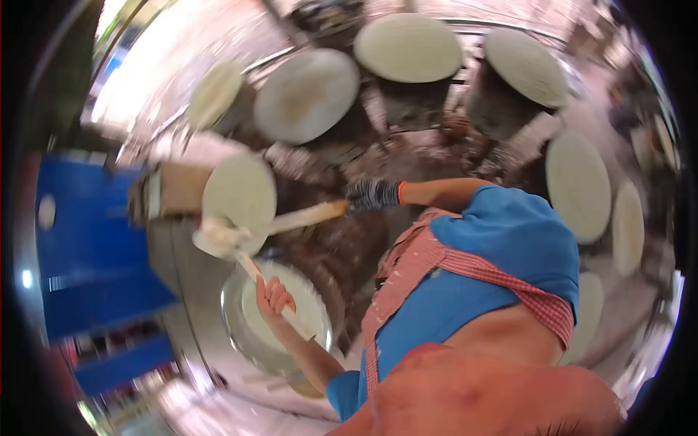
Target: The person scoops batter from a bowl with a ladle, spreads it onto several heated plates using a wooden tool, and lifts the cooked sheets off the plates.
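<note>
My left hand (pixel 275 296), bare, is closed round the pale handle of a blurred scoop-like tool (pixel 218 238), whose whitish, batter-smeared head lies over the edge of a round griddle (pixel 240 192). My right hand (pixel 374 195), in a grey-and-black striped knit glove, grips the yellowish end of a pale wooden paddle (pixel 305 216). The paddle points toward the scoop's head; blur hides whether they touch. Below and beside my left hand stands a wide metal basin (pixel 234 330) of pale creamy batter (pixel 294 280).
More round griddle tops curve around me, among them a greyish one with a brown patch (pixel 307 94), a pale one (pixel 407 47) and another (pixel 578 185). A cardboard-brown box (pixel 182 190) sits beside the left griddle. Blue panels (pixel 87 232) stand at far left.
</note>
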{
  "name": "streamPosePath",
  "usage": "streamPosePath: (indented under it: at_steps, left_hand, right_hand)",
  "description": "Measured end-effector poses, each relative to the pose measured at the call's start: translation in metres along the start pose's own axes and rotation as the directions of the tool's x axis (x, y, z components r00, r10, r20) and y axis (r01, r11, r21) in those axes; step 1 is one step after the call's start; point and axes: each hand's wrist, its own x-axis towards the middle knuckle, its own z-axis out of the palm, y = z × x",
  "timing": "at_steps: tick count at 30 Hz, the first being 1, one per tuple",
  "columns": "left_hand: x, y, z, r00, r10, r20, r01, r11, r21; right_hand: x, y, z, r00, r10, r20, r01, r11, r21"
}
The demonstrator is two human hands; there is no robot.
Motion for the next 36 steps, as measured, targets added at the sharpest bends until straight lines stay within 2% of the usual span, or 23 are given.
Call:
streamPosePath:
  at_steps: [1, 3, 5, 7, 9, 11, 13, 14, 15, 17, 19, 21, 23, 24, 26, 27, 29, 30, 31, 33, 34, 35, 36]
  left_hand:
    - [0.030, -0.008, -0.002, 0.996, -0.086, 0.014, 0.086, 0.996, 0.015]
    - [0.100, -0.027, -0.036, 0.933, -0.350, 0.084, 0.349, 0.822, -0.450]
    - [0.155, -0.054, -0.047, 0.894, -0.440, 0.090, 0.423, 0.760, -0.494]
    - [0.200, -0.086, -0.029, 0.890, -0.423, 0.169, 0.455, 0.799, -0.392]
    - [0.245, -0.100, -0.006, 0.838, -0.417, 0.353, 0.509, 0.830, -0.229]
    - [0.284, -0.095, 0.026, 0.793, -0.491, 0.361, 0.547, 0.834, -0.067]
    - [0.351, -0.062, 0.026, 0.843, -0.531, 0.089, 0.511, 0.841, 0.179]
    - [0.378, -0.055, 0.040, 0.942, -0.322, -0.093, 0.325, 0.810, 0.488]
    - [0.381, -0.069, 0.076, 0.997, -0.048, -0.057, 0.074, 0.642, 0.763]
    - [0.427, -0.073, 0.090, 0.990, 0.068, -0.126, 0.065, 0.565, 0.823]
    - [0.468, -0.073, 0.082, 0.991, 0.097, -0.088, 0.022, 0.536, 0.844]
    - [0.524, -0.059, 0.032, 0.998, 0.050, -0.040, 0.007, 0.541, 0.841]
    - [0.592, -0.036, -0.027, 0.759, 0.565, 0.325, -0.136, -0.350, 0.927]
    - [0.523, -0.055, 0.030, 0.768, 0.584, 0.264, 0.129, -0.544, 0.829]
    - [0.503, -0.046, 0.036, 0.785, 0.561, 0.263, 0.165, -0.598, 0.784]
    - [0.503, -0.042, 0.043, 0.804, 0.528, 0.273, 0.180, -0.654, 0.735]
    - [0.504, -0.040, 0.068, 0.830, 0.510, 0.224, 0.189, -0.637, 0.748]
    - [0.502, -0.040, 0.072, 0.857, 0.484, 0.175, 0.206, -0.634, 0.746]
    - [0.502, -0.038, 0.072, 0.863, 0.481, 0.155, 0.221, -0.635, 0.740]
    - [0.507, -0.019, 0.088, 0.595, 0.522, 0.610, -0.243, -0.607, 0.757]
    - [0.502, -0.006, 0.098, 0.593, 0.512, 0.622, -0.242, -0.623, 0.744]
    - [0.490, 0.004, 0.102, 0.518, 0.508, 0.688, -0.377, -0.587, 0.717]
    - [0.479, 0.010, 0.100, 0.438, 0.512, 0.739, -0.511, -0.535, 0.673]
  right_hand:
    - [-0.021, -0.010, -0.031, 0.963, 0.236, 0.132, -0.231, 0.971, -0.053]
    - [-0.077, 0.034, -0.067, 0.909, 0.417, 0.001, -0.365, 0.796, -0.483]
    - [-0.135, 0.043, -0.120, 0.893, 0.448, -0.039, -0.423, 0.807, -0.412]
    - [-0.200, 0.166, -0.134, 0.926, 0.198, -0.322, -0.293, 0.914, -0.282]
    - [-0.161, 0.051, -0.207, 0.732, 0.548, -0.405, -0.679, 0.530, -0.508]
    - [-0.144, 0.080, -0.233, 0.732, 0.439, -0.521, -0.671, 0.598, -0.438]
    - [-0.100, 0.083, -0.249, 0.717, 0.313, -0.623, -0.623, 0.689, -0.371]
    - [-0.067, 0.064, -0.253, 0.762, 0.224, -0.607, -0.539, 0.739, -0.404]
    - [-0.038, 0.055, -0.260, 0.794, 0.129, -0.594, -0.451, 0.781, -0.433]
    - [0.017, 0.067, -0.247, 0.872, -0.113, -0.477, -0.188, 0.821, -0.539]
    - [0.067, 0.062, -0.228, 0.899, 0.169, -0.404, -0.394, 0.714, -0.579]
    - [0.093, 0.114, -0.216, 0.885, 0.218, -0.412, -0.441, 0.680, -0.586]
    - [0.106, 0.133, -0.223, 0.871, 0.260, -0.417, -0.479, 0.640, -0.601]
    - [0.106, 0.133, -0.231, 0.841, 0.313, -0.442, -0.506, 0.744, -0.436]
    - [0.105, 0.197, -0.225, 0.806, 0.391, -0.445, -0.345, 0.921, 0.183]
    - [0.119, 0.192, -0.217, 0.810, 0.388, -0.441, -0.347, 0.922, 0.173]
    - [0.143, 0.173, -0.185, 0.685, 0.550, -0.477, -0.079, 0.707, 0.703]
    - [0.152, 0.178, -0.179, 0.779, 0.283, -0.559, -0.298, 0.952, 0.066]
    - [0.153, 0.153, -0.180, 0.741, 0.418, -0.525, -0.597, 0.769, -0.231]
    - [0.167, 0.202, -0.192, 0.688, 0.445, -0.573, -0.706, 0.596, -0.384]
    - [0.169, 0.163, -0.203, 0.669, 0.482, -0.566, -0.728, 0.579, -0.367]
    - [0.171, 0.161, -0.204, 0.645, 0.565, -0.516, -0.538, 0.814, 0.218]
    - [0.185, 0.185, -0.182, 0.647, 0.490, -0.585, -0.446, 0.865, 0.231]
